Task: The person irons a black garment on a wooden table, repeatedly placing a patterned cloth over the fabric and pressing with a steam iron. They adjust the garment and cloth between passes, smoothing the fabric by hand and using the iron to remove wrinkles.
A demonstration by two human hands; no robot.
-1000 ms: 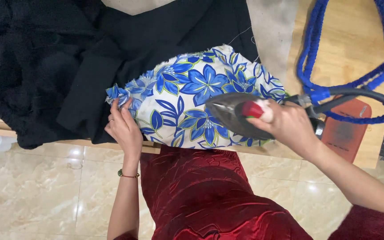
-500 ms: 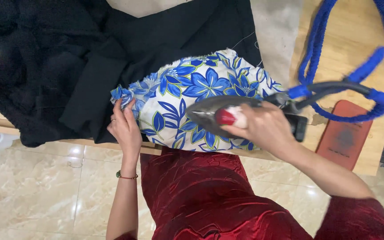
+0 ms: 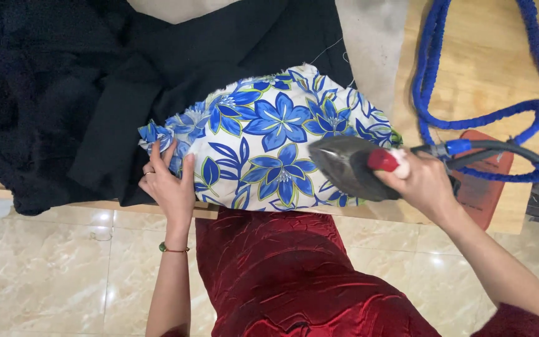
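Observation:
A white cloth with blue flowers lies on the wooden table, over black fabric. My left hand presses flat on the cloth's left end, fingers spread. My right hand grips the handle of a dark iron with a red knob; the iron's pointed sole rests on the right part of the flowered cloth, tip toward the left.
A heap of black fabric covers the table's left half. A blue braided cord loops on the right, above a reddish iron rest. A grey pad lies under the cloth. Marble floor tiles lie below.
The iron slid left across the flowered cloth and then back toward the right. My left hand stayed pressed on the cloth's left end.

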